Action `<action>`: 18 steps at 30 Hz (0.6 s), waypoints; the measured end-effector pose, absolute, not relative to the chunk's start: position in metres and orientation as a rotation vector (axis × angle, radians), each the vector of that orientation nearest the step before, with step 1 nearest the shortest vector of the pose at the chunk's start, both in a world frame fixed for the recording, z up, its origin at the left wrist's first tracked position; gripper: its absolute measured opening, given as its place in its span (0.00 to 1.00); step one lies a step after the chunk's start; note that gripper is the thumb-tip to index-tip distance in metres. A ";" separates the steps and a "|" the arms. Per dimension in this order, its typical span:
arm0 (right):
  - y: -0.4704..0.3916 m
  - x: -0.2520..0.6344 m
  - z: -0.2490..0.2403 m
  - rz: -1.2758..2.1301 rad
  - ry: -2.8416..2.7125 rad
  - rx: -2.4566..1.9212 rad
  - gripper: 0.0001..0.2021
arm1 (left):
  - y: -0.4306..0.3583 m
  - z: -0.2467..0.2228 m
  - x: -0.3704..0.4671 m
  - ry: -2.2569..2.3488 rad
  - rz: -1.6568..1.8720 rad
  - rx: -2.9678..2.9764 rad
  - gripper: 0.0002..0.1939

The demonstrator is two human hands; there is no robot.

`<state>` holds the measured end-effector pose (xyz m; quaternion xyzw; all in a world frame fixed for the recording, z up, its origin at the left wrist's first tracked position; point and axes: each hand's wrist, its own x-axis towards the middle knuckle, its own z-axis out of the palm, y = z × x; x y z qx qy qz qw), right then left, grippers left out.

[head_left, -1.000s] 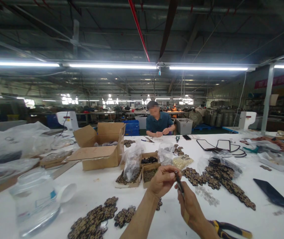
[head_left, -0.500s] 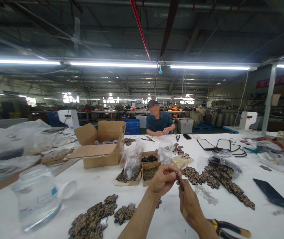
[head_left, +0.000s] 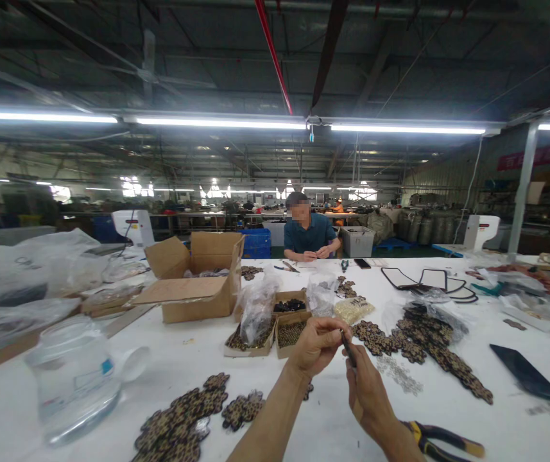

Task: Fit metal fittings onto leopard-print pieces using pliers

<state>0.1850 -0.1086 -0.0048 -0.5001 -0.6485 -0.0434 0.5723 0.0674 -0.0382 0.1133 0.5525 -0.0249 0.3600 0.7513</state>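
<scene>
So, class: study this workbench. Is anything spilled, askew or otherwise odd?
Nothing is clearly spilled or damaged. The cardboard box lies on its side, flaps splayed. Leopard-print pieces sprawl loosely beside the hands, and pliers lie near the table's front edge.

We hold a thin dark tool between our left hand and right hand. Pliers lie near right (yellow-handled), on the white table.

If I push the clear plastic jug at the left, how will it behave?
The clear plastic jug looks mostly empty, so it is probably light and may slide on the smooth white table. It is tall with a side handle, so a high push could tip it.
</scene>
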 end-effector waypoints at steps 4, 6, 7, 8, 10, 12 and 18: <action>-0.109 0.183 -0.003 -0.113 -1.508 -1.166 0.23 | -0.037 0.112 0.068 -0.088 0.784 1.213 0.13; -0.110 0.182 -0.002 -0.117 -1.498 -1.161 0.23 | -0.036 0.112 0.068 -0.089 0.779 1.220 0.13; -0.110 0.181 -0.001 -0.123 -1.495 -1.152 0.23 | -0.036 0.113 0.068 -0.089 0.777 1.225 0.13; -0.110 0.180 -0.001 -0.129 -1.493 -1.142 0.23 | -0.036 0.113 0.068 -0.089 0.777 1.231 0.13; -0.110 0.179 0.000 -0.132 -1.497 -1.126 0.23 | -0.036 0.114 0.067 -0.089 0.774 1.246 0.13; -0.109 0.179 -0.001 -0.124 -1.501 -1.131 0.22 | -0.037 0.115 0.067 -0.093 0.765 1.264 0.14; -0.104 0.182 -0.008 -0.236 -1.434 -1.146 0.23 | -0.043 0.121 0.066 -0.091 0.738 1.337 0.14</action>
